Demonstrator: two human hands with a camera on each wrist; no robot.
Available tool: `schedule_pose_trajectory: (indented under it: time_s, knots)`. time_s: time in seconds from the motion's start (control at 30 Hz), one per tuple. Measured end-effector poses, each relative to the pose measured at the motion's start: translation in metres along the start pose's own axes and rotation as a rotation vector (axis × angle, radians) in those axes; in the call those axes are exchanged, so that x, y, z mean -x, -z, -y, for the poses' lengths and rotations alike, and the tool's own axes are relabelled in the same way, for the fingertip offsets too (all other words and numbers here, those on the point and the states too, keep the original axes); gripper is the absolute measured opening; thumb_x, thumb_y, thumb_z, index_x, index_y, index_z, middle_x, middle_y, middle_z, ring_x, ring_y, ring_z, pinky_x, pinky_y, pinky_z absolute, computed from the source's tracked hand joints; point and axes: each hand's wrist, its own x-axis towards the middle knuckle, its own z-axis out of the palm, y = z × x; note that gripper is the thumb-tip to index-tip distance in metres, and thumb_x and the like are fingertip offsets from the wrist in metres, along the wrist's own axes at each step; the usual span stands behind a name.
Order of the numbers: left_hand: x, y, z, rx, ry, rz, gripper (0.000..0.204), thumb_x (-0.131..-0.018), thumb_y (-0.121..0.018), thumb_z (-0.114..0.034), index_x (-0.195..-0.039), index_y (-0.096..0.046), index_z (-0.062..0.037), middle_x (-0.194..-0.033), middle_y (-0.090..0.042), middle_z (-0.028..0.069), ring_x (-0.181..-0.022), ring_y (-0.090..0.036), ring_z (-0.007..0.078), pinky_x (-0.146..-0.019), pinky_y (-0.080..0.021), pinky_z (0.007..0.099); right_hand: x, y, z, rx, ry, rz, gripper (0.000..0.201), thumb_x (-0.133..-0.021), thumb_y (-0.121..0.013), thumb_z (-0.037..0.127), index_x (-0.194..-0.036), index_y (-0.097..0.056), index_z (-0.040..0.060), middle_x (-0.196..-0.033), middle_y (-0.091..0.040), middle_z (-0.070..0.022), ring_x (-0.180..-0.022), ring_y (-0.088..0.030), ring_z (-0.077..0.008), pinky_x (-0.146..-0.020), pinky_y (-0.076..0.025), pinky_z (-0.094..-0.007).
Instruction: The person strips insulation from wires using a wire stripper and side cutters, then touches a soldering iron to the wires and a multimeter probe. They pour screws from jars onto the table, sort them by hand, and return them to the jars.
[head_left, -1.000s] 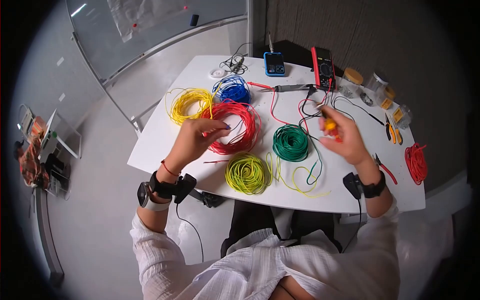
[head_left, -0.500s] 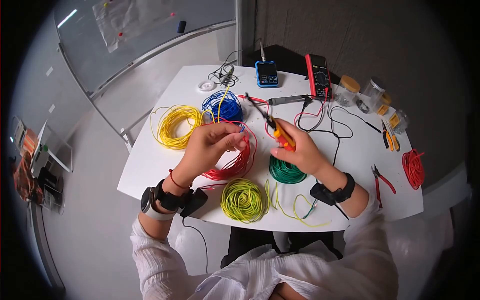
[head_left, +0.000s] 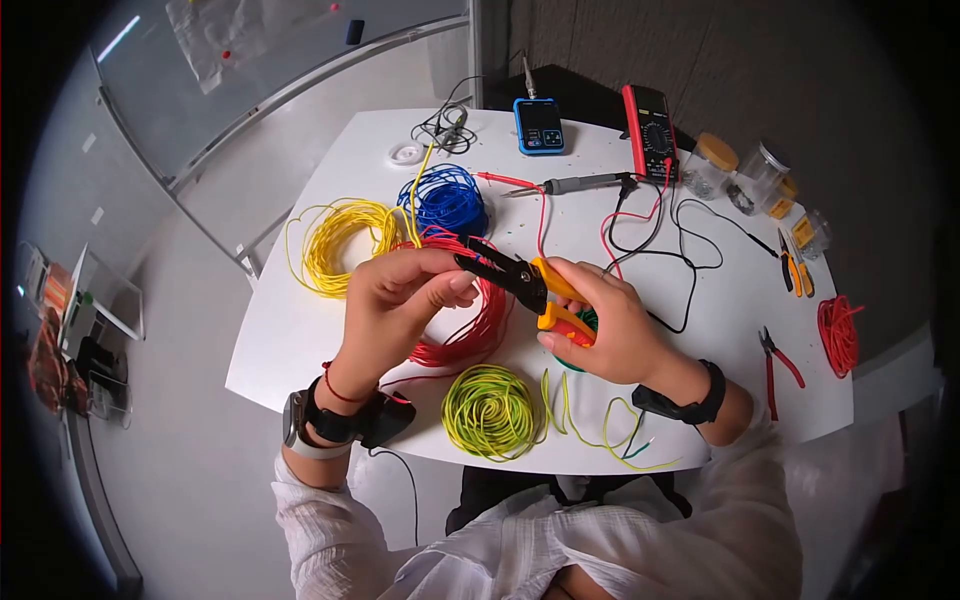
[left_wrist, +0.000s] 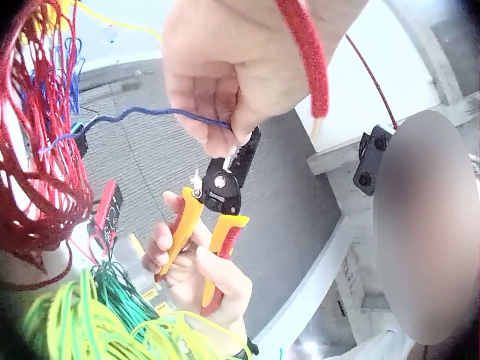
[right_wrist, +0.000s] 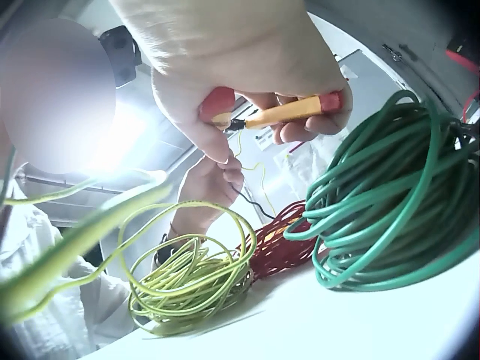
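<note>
In the head view my left hand is raised over the red wire coil. Its thumb and fingers pinch a blue wire, which trails off toward the coils in the left wrist view. My right hand grips wire strippers by their yellow and red handles, which stand spread apart. The black jaws of the strippers reach right to my left fingertips, where the wire end is; the fingers partly hide that spot. Under my right hand, mostly covered in the head view, lies a green wire coil.
Yellow, blue and yellow-green coils surround the hands. Behind are a soldering iron, a blue device and a red multimeter. Jars, red-handled cutters and a small red coil stand right.
My right hand has carried the wire strippers leftward from the table's right side to my left fingertips. My left hand keeps its pinch on the blue wire and has shifted slightly.
</note>
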Motion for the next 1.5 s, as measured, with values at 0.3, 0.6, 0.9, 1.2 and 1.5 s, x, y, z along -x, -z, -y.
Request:
schedule_pose_trajectory:
  time_s: [0.3,0.6,0.9,1.2,1.5]
  knots:
    - [0.0007,-0.0025,0.0085,0.069,-0.034,0.028,0.009,-0.085,-0.055,-0.004,-0.088,-0.059,0.0042,-0.076,-0.061,0.0060,-0.071,-0.058,0.0109,-0.066,-0.047,0.0232,0.0028,-0.0028,0.0043,0.102,0.039,-0.099,0.059,-0.067,-0.070,0.021,-0.117,-0.046,0.0011,-0.086,-0.056,-0.0105,-0.065,-0.054,-0.0199,-0.060,-0.046,-0.0296]
    - [0.0009,-0.0031,0.0099,0.101,-0.042,0.029,0.010,-0.085,-0.054,-0.002,-0.091,-0.059,0.0046,-0.078,-0.062,0.0070,-0.072,-0.058,0.0111,-0.068,-0.047,0.0234,0.0042,-0.0055,0.0030,0.087,0.049,-0.121,0.060,-0.067,-0.072,0.020,-0.117,-0.046,0.0022,-0.088,-0.057,-0.0114,-0.068,-0.057,-0.0215,-0.061,-0.048,-0.0315]
    - [0.0020,-0.0040,0.0089,0.094,-0.033,0.024,0.010,-0.085,-0.053,-0.002,-0.090,-0.059,0.0050,-0.079,-0.062,0.0074,-0.073,-0.058,0.0111,-0.068,-0.047,0.0234,0.0040,-0.0058,0.0067,0.095,0.057,-0.112,0.060,-0.067,-0.071,0.021,-0.118,-0.045,0.0023,-0.090,-0.056,-0.0110,-0.072,-0.057,-0.0231,-0.065,-0.048,-0.0331]
    - [0.0017,-0.0048,0.0069,0.093,-0.027,0.032,0.010,-0.085,-0.054,-0.003,-0.089,-0.059,0.0043,-0.079,-0.062,0.0067,-0.072,-0.057,0.0105,-0.068,-0.046,0.0224,0.0047,-0.0069,0.0048,0.061,0.037,-0.094,0.060,-0.068,-0.070,0.023,-0.119,-0.045,0.0016,-0.091,-0.056,-0.0122,-0.076,-0.057,-0.0242,-0.068,-0.047,-0.0347]
    - [0.0030,-0.0040,0.0083,0.059,-0.057,0.016,0.009,-0.085,-0.054,-0.002,-0.088,-0.059,0.0040,-0.078,-0.061,0.0067,-0.070,-0.057,0.0103,-0.065,-0.047,0.0223,0.0041,-0.0034,0.0087,0.060,0.038,-0.053,0.060,-0.068,-0.071,0.021,-0.118,-0.045,-0.0014,-0.090,-0.057,-0.0115,-0.071,-0.058,-0.0204,-0.065,-0.048,-0.0310]
